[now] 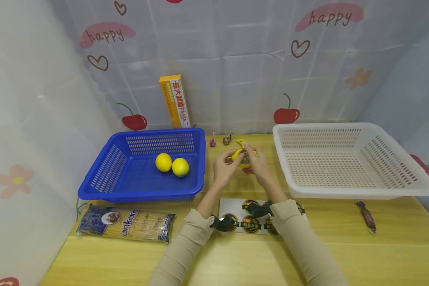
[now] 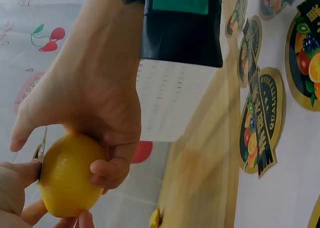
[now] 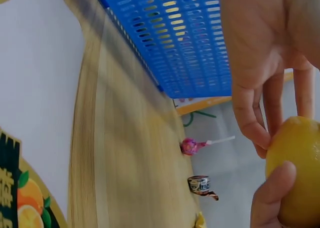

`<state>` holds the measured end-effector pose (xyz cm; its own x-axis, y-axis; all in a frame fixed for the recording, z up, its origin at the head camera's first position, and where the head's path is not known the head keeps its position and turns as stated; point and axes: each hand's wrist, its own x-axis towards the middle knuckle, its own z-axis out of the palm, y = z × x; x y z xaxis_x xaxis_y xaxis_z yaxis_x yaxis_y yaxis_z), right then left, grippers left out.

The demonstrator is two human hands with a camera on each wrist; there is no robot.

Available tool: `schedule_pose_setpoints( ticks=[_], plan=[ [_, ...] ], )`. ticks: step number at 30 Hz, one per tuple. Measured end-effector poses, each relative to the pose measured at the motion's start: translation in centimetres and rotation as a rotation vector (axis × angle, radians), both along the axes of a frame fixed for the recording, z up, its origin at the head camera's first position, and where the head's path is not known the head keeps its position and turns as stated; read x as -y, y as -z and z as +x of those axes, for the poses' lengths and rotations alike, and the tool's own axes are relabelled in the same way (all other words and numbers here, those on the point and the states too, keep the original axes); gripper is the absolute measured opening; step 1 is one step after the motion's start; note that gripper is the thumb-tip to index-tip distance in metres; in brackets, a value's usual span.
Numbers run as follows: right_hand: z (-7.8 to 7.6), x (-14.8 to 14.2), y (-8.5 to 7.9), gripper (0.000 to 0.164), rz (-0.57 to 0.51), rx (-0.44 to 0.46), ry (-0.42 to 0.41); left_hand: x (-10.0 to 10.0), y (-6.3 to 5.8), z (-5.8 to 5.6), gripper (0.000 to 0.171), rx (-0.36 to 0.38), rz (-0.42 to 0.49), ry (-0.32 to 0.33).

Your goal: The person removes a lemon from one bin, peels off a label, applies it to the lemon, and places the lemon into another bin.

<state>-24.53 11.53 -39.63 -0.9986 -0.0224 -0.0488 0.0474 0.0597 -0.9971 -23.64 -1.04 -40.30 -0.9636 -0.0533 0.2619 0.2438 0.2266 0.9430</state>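
A yellow lemon (image 1: 237,155) is held between both hands above the table's middle. A round dark sticker (image 1: 245,159) is on its upper side; the left wrist view shows this sticker (image 2: 40,158) edge-on. My left hand (image 1: 224,169) grips the lemon from the left, its thumb touching the sticker. On the other side my right hand (image 1: 259,165) holds it with curled fingers (image 2: 109,172). In the right wrist view, left-hand fingers (image 3: 245,108) meet the lemon (image 3: 300,173). Below the hands lies a sticker sheet (image 1: 232,206) with fruit labels, partly covered by the wrists.
A blue basket (image 1: 143,194) with two lemons (image 1: 171,165) stands left; a white basket (image 1: 361,191) stands right. Pasta (image 1: 128,223) lies in front left, a pasta box (image 1: 175,101) behind. Wrapped candies (image 1: 227,140) sit at the back, another candy (image 1: 366,217) at front right.
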Motion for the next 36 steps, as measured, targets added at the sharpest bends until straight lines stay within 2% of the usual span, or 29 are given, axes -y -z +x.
schedule_pose_setpoints(
  ticks=[5,10,14,19,26,30,33,36],
  plan=[
    [0.4,0.4,-0.2,0.066,0.009,-0.07,0.01,-0.2,0.0,0.2,0.036,-0.012,0.011,-0.047],
    [0.4,0.8,-0.2,0.062,-0.02,-0.137,-0.001,-0.6,0.1,0.2,0.031,-0.047,0.076,-0.106],
    [0.2,1.2,-0.1,0.058,-0.025,-0.143,0.055,-1.0,0.3,0.1,0.028,-0.092,0.146,-0.156],
    [0.0,1.5,0.2,0.053,0.02,-0.179,0.131,-1.3,0.3,0.1,0.026,-0.139,0.169,-0.19],
    [-0.1,1.7,0.3,0.037,0.093,-0.318,0.306,-1.5,0.0,0.2,0.025,-0.129,0.177,-0.191],
    [-0.2,2.1,0.3,0.038,0.111,-0.382,0.409,-1.5,-0.4,0.3,0.029,-0.102,0.174,-0.177],
    [-0.3,2.2,0.3,0.04,0.123,-0.401,0.441,-1.4,-0.7,0.3,0.031,-0.07,0.166,-0.169],
    [-0.3,2.0,0.2,0.042,0.124,-0.386,0.434,-1.1,-1.0,0.2,0.028,-0.037,0.191,-0.145]
  ],
)
